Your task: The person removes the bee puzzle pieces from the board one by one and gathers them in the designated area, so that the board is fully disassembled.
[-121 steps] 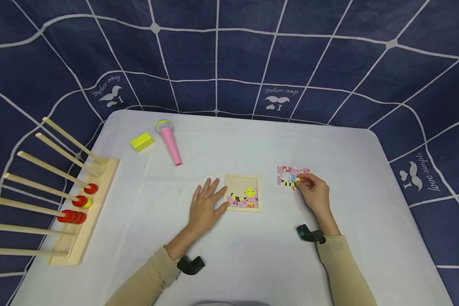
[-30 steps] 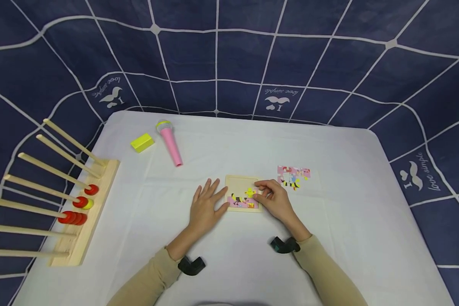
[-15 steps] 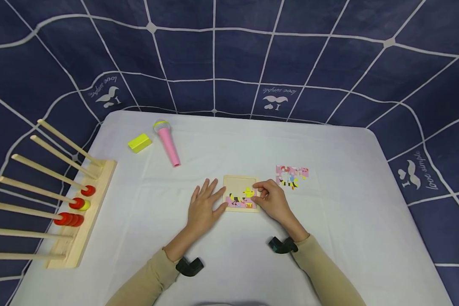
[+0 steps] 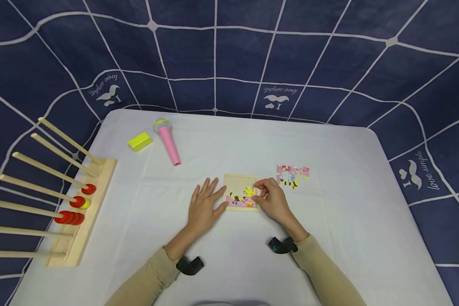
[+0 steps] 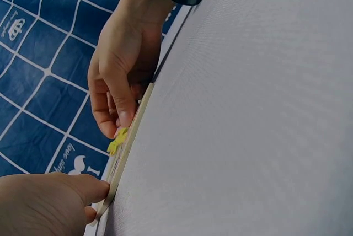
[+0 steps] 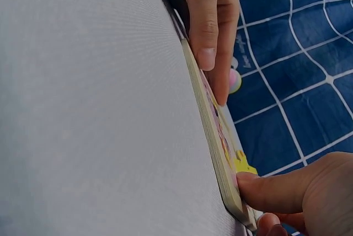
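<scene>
A shallow wooden puzzle tray [image 4: 240,175] lies on the white table, its lower part filled with pink and yellow picture pieces. My left hand [image 4: 203,207] rests flat at the tray's left side, fingers spread, with thumb and index finger touching the rim. At the right rim, my right hand [image 4: 274,199] pinches a yellow puzzle piece [image 4: 249,191] between thumb and index finger. In the left wrist view that yellow piece [image 5: 116,141] sits tilted above the tray. The right wrist view shows the right thumb [image 6: 256,187] against it; the fingers behind are partly hidden.
Several loose puzzle pieces [image 4: 289,176] lie grouped right of the tray. A pink toy microphone [image 4: 169,144] and a yellow block [image 4: 140,142] are at the back left. A wooden peg rack [image 4: 85,221] with red and yellow discs stands along the left edge.
My right hand has come left from the loose pieces to the tray's right rim. Since half a second ago the yellow piece has shifted slightly and looks raised. My left hand has stayed put.
</scene>
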Demonstrator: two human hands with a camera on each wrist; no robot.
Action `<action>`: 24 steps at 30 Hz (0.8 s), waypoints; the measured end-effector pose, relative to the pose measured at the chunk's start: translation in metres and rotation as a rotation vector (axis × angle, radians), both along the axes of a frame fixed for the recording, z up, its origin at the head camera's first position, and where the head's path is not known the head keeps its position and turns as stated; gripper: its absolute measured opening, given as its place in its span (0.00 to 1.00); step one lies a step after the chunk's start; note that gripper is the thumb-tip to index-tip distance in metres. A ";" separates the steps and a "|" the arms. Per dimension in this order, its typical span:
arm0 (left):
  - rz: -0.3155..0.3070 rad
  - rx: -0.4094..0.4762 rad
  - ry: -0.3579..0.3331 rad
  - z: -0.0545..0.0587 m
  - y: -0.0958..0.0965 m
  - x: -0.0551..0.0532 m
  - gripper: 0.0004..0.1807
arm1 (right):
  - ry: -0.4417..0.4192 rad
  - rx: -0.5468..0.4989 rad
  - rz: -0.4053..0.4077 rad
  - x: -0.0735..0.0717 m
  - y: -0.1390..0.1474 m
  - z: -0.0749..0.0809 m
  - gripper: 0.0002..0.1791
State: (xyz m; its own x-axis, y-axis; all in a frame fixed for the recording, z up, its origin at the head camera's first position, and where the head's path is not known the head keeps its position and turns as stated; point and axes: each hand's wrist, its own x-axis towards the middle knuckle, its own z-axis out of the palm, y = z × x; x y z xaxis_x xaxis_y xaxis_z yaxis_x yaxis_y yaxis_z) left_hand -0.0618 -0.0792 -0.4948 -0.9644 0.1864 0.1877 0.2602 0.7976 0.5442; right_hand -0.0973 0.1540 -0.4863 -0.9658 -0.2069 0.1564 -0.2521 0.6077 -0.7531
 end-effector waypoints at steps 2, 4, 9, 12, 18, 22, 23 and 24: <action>0.000 0.001 -0.003 0.000 0.000 0.000 0.27 | 0.001 -0.004 0.000 0.000 0.000 0.000 0.17; 0.000 0.000 -0.002 0.000 0.000 0.000 0.27 | 0.002 -0.012 0.001 0.000 0.000 0.000 0.17; 0.001 0.001 -0.002 0.000 0.000 0.000 0.26 | -0.003 -0.049 0.014 -0.001 0.001 -0.001 0.17; 0.003 0.002 -0.003 0.000 0.000 0.000 0.26 | -0.004 -0.070 0.027 -0.001 0.002 -0.001 0.17; 0.004 0.006 -0.005 0.002 0.001 0.000 0.26 | 0.018 -0.079 0.053 -0.002 0.003 0.000 0.16; 0.003 0.005 -0.007 0.002 0.001 0.001 0.27 | 0.022 -0.075 0.062 -0.001 0.003 -0.001 0.15; 0.003 0.004 -0.006 0.001 0.001 0.001 0.27 | 0.019 -0.074 0.062 -0.001 0.003 -0.001 0.15; 0.004 0.002 -0.006 0.001 0.001 0.001 0.27 | 0.020 -0.072 0.063 -0.001 0.004 -0.001 0.15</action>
